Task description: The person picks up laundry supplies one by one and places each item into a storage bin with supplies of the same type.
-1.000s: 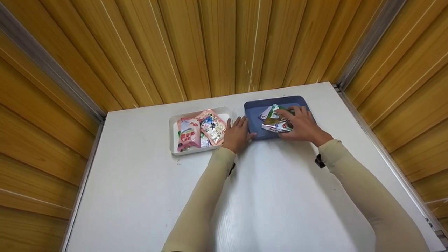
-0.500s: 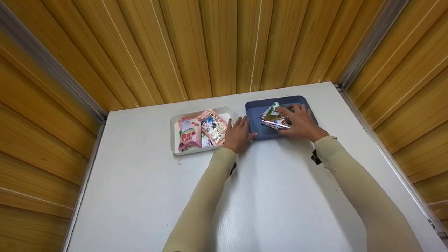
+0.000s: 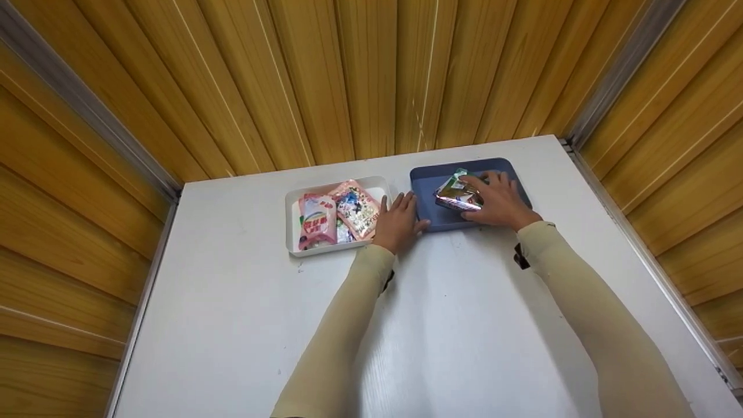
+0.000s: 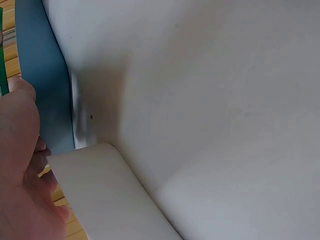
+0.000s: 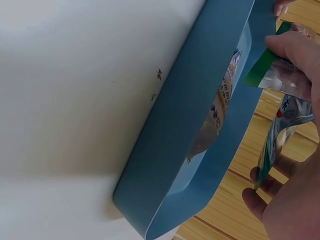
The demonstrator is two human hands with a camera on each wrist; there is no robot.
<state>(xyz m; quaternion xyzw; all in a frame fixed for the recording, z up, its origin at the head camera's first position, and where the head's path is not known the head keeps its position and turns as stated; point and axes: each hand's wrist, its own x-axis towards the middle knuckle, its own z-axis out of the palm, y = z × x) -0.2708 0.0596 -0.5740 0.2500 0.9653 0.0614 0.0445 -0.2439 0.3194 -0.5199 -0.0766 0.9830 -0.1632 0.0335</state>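
My right hand (image 3: 498,203) grips green, gold and silver foil packaging (image 3: 454,198) over the blue tray (image 3: 425,188). In the right wrist view the packaging (image 5: 287,80) sits between thumb and fingers, raised above the tray floor; I cannot tell whether it is one bent packet or two. Below it another printed packet (image 5: 223,102) lies inside the tray. My left hand (image 3: 399,224) rests with extended fingers between the blue tray and the white tray (image 3: 377,187). Its thumb (image 4: 22,92) is at the blue tray's wall (image 4: 50,80), and its other fingers are by the white tray's wall (image 4: 105,195).
Inside the white tray lie several packets, among them a pink one (image 3: 319,220) and a peach patterned one (image 3: 358,210). Both trays stand near the back of a white table (image 3: 244,290). Wood-patterned panels (image 3: 371,87) rise behind it and at both sides.
My right hand has moved slightly back and lifted and tilted the foil packaging. The packet under it, partly visible earlier in the head view, is now covered. The left hand has stayed between the trays.
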